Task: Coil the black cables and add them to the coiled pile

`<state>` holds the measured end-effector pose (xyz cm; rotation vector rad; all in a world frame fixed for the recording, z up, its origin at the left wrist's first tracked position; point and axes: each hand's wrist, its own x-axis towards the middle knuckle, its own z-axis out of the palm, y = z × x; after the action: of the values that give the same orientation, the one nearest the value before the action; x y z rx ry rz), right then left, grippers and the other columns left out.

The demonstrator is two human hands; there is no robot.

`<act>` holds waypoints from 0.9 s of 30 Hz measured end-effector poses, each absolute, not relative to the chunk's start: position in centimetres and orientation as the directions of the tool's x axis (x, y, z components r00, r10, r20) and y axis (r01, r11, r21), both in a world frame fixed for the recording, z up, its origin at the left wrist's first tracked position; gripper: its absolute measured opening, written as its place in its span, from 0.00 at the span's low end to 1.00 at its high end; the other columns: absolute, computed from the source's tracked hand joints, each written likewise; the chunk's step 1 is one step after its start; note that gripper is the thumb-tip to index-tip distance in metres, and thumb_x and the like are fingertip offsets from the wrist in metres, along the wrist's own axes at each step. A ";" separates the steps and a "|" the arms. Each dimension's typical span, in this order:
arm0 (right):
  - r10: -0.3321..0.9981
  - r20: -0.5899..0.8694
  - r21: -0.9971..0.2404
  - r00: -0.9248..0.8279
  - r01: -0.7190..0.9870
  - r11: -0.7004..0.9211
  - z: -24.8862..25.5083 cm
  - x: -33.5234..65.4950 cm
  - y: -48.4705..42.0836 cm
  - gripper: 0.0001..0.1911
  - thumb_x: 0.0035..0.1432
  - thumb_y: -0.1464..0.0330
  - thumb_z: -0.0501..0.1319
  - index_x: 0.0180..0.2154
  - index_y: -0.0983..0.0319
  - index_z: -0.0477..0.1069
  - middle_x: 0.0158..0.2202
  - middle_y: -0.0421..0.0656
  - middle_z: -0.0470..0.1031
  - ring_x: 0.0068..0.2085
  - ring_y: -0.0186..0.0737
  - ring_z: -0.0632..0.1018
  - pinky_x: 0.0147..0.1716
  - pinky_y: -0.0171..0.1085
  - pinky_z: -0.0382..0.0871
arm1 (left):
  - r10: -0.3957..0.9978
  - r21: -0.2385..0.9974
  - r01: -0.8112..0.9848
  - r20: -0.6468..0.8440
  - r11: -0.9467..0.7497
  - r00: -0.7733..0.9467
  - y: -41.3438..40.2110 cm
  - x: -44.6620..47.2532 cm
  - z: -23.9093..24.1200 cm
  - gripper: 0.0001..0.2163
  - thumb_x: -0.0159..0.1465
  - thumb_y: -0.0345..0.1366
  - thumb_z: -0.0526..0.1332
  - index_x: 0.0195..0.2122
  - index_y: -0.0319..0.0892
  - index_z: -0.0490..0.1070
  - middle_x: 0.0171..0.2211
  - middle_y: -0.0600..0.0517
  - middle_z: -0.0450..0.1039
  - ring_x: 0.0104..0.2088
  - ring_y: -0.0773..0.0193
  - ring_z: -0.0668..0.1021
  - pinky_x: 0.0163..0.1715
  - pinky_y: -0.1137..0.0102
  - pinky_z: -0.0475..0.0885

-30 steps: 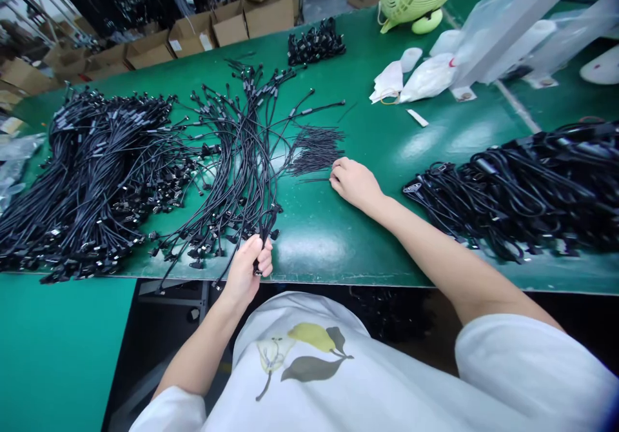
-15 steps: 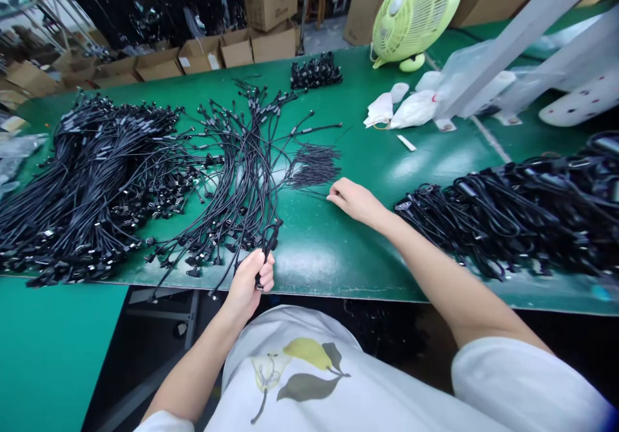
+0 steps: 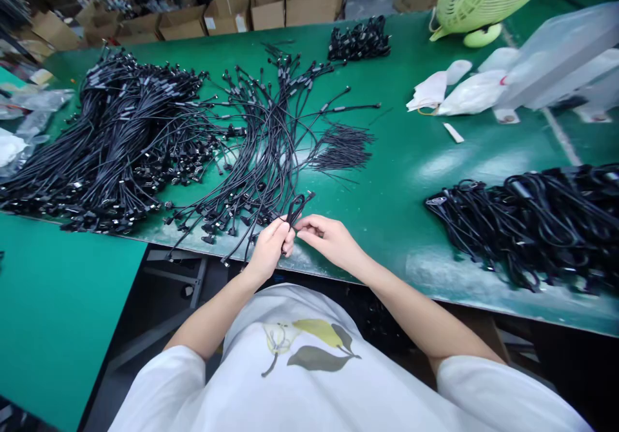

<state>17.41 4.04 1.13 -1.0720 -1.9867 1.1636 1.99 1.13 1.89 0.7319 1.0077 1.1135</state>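
The left hand (image 3: 268,249) and right hand (image 3: 329,242) are together at the near edge of a green tabletop (image 3: 401,180). The left closes around a black cable loop (image 3: 296,211), and the right touches it, with fingers hiding part of the strands. A cable heap (image 3: 120,142) lies toward the left, another cable heap (image 3: 527,225) toward the right. Open cardboard boxes (image 3: 227,16) stand beyond the far edge, their contents out of sight.

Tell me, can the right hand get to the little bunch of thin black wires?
Probably yes. The right hand sits near the thin black wires, across green mat. But its fingers are on a black cable, so it must let go first.
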 end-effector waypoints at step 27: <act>0.310 0.046 0.159 -0.950 0.313 0.936 5.3 15.4 8.0 0.08 0.59 0.69 0.58 0.30 0.66 0.72 0.27 0.45 0.73 0.24 0.38 0.69 0.18 0.37 0.50 | 0.902 0.802 -0.439 -0.430 0.406 0.049 2.7 1.7 -1.5 0.18 0.43 0.50 0.74 0.24 0.41 0.75 0.17 0.54 0.70 0.20 0.66 0.72 0.22 0.71 0.66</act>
<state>15.38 7.95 5.29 -0.4938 -3.0716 -0.2577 1.66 2.72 -1.45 0.5344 1.0877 1.0986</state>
